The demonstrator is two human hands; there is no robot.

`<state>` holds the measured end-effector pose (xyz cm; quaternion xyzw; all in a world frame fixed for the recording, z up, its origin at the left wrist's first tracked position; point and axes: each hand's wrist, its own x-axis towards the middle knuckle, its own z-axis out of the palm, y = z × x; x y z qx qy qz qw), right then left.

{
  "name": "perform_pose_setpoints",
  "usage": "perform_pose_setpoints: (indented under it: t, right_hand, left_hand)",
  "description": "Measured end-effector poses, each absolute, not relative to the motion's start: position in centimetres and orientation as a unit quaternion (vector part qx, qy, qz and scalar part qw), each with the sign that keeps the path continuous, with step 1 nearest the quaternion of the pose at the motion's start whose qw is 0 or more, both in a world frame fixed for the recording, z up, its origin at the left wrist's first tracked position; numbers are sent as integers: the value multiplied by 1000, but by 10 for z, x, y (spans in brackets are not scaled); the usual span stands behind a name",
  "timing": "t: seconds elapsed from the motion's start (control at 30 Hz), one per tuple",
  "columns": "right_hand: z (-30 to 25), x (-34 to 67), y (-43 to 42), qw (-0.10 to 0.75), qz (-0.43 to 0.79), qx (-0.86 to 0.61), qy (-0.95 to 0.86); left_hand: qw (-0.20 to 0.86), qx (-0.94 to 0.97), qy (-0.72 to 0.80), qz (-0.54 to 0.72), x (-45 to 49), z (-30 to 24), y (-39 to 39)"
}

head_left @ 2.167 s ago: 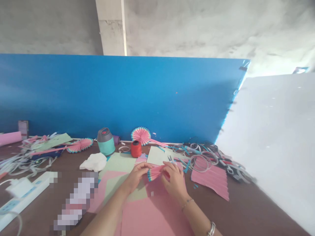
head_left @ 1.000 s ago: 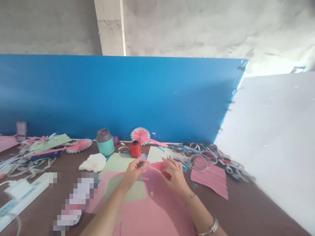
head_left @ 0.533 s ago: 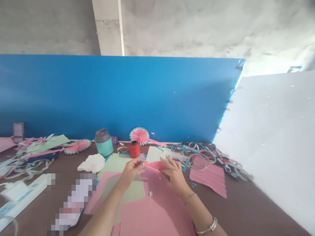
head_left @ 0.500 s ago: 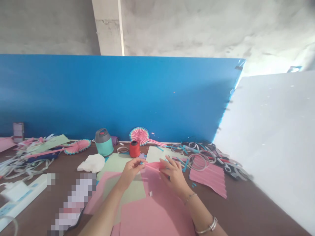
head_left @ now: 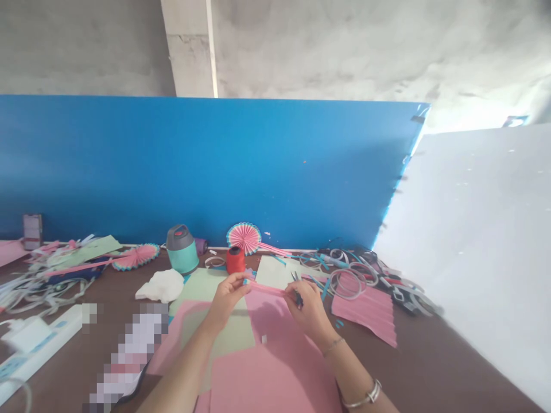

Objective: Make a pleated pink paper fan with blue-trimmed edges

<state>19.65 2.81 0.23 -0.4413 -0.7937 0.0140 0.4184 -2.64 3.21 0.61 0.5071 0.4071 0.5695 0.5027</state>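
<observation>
Between my hands stretches a narrow pleated strip of pink paper point(head_left: 267, 288), folded flat with a blue edge at its left end. My left hand point(head_left: 228, 295) pinches that blue end between thumb and fingers. The other end is in the fingers of my right hand point(head_left: 306, 304). Small dark scissors point(head_left: 295, 282) are also tucked in my right hand, their blades pointing up and away. Underneath lie pink paper sheets point(head_left: 275, 373) and pale green sheets point(head_left: 235, 332), with a small white scrap on top.
Behind the hands stand a red thread spool point(head_left: 235, 261), a finished pink paper fan point(head_left: 244, 237) and a teal container point(head_left: 182, 252). Crumpled white tissue point(head_left: 160, 285) and a power strip point(head_left: 41, 350) are at left. Right are coiled cables point(head_left: 355, 281) and creased pink paper point(head_left: 365, 312). A blue partition point(head_left: 206, 166) closes the back.
The pleats are pressed into a narrower, flatter strip. My right hand has turned and closed on its right end, and the scissors' blades now show above its fingers.
</observation>
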Motion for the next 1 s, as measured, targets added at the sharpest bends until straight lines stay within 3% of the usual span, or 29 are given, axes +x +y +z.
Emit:
perform_pose_setpoints:
  t: [0.63,1.0]
  right_hand:
    - [-1,192,27,487,153,-451,-732]
    - [3,186,21,519,168,-423,-723]
  left_hand:
    - [531,428,398,614,-27,12,30]
    - [577,369,361,633,-30,3,35]
